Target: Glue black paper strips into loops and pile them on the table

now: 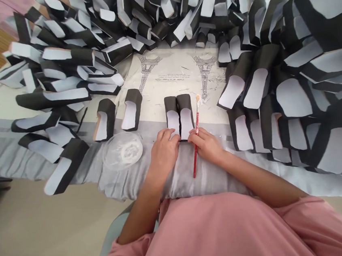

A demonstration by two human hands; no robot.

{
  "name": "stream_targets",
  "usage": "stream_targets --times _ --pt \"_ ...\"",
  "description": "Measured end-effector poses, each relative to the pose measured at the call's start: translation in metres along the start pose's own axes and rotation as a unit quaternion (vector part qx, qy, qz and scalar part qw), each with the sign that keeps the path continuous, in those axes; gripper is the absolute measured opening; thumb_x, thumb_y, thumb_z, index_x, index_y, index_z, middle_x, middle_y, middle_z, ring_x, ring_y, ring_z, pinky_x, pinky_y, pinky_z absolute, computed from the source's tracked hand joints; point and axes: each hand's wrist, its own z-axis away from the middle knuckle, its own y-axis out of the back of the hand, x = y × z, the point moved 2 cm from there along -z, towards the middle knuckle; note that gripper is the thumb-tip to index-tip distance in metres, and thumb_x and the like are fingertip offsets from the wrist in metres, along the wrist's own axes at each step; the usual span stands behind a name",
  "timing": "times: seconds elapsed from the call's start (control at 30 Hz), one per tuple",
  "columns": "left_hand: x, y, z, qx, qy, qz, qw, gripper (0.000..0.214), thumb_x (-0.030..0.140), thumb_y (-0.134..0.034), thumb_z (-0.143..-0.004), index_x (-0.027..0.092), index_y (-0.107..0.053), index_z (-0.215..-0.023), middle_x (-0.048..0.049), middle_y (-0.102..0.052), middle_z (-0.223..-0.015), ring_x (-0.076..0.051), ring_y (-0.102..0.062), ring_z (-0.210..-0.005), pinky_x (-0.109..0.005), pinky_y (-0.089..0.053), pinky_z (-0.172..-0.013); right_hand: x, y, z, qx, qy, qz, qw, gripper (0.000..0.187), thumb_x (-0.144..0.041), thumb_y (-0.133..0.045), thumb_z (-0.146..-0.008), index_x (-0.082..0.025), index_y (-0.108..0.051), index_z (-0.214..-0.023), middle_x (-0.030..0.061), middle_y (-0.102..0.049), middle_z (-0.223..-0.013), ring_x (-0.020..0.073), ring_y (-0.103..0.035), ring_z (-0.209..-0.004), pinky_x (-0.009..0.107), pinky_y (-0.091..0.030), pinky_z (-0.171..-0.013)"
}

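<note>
Two black-and-white paper shoes [186,120] stand side by side in front of me, their near ends between my hands. My left hand [165,149] has its fingers bent and pressed onto the near end of the left one. In my right hand [207,144] is a thin red paintbrush [195,158], its pale-smeared tip pointing away from me. The fingertips of that hand also touch the near end of the right shoe. To the left of my left hand sits a clear round plastic dish [123,150] with white paste smeared inside.
Two single paper shoes [131,109] stand beyond the dish. Large heaps of similar paper pieces [68,57] cover the left and back, and more rows [254,82] fill the right side. A cream cloth with Eiffel Tower prints [177,70] lies over grey fabric [119,186] at the table's front edge.
</note>
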Motion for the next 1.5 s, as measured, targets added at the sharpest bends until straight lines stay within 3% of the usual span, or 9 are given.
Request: stream_targets --times 0.8,0.9,1.13,1.3,1.5 --pt "-0.003 0.014 -0.001 0.006 -0.002 -0.002 1.0 0.025 0.016 -0.05 -0.094 0.017 -0.072 -0.107 -0.0123 -0.065 -0.132 -0.028 -0.056 -0.125 -0.043 -0.049 -0.106 -0.001 0.004 0.0 0.01 0.013 0.026 1.0 0.032 0.001 -0.041 -0.089 -0.022 -0.062 -0.095 0.0092 -0.066 -0.099 0.0221 -0.057 -0.103 0.034 -0.05 -0.089" --pt "0.002 0.023 -0.013 0.006 0.031 0.012 0.999 0.029 0.019 -0.043 -0.097 0.015 -0.069 -0.111 -0.0126 -0.068 -0.123 -0.026 -0.063 -0.115 -0.039 -0.05 -0.101 0.0 0.003 0.001 0.01 0.018 0.031 0.999 0.032 0.002 -0.04 -0.089 -0.021 -0.062 -0.095 0.0097 -0.066 -0.1 0.022 -0.057 -0.103 0.033 -0.05 -0.087" --pt "0.022 0.03 -0.058 -0.107 0.16 -0.052 0.98 0.034 0.039 -0.051 -0.096 0.011 -0.07 -0.097 -0.0177 -0.074 -0.092 -0.03 -0.071 -0.093 -0.036 -0.054 -0.081 0.001 0.001 0.003 0.013 0.033 0.05 0.998 0.031 0.002 -0.04 -0.087 -0.022 -0.059 -0.095 0.0089 -0.066 -0.103 0.0215 -0.056 -0.099 0.033 -0.05 -0.084" --pt "0.024 0.018 -0.074 -0.149 0.171 -0.066 0.972 0.035 0.041 -0.052 -0.095 0.011 -0.071 -0.091 -0.0195 -0.074 -0.093 -0.031 -0.072 -0.095 -0.035 -0.053 -0.081 0.002 -0.002 0.004 0.019 0.044 0.065 0.997 0.029 0.001 -0.041 -0.087 -0.022 -0.058 -0.093 0.0073 -0.065 -0.098 0.0208 -0.056 -0.099 0.032 -0.05 -0.085" --pt "0.018 0.004 -0.079 -0.145 0.162 -0.067 0.974 0.032 0.039 -0.053 -0.094 0.012 -0.07 -0.092 -0.0192 -0.074 -0.099 -0.03 -0.07 -0.1 -0.033 -0.052 -0.084 0.005 -0.005 0.003 0.021 0.04 0.054 0.998 0.03 0.002 -0.042 -0.086 -0.022 -0.059 -0.095 0.0069 -0.064 -0.099 0.0204 -0.055 -0.102 0.031 -0.05 -0.085"
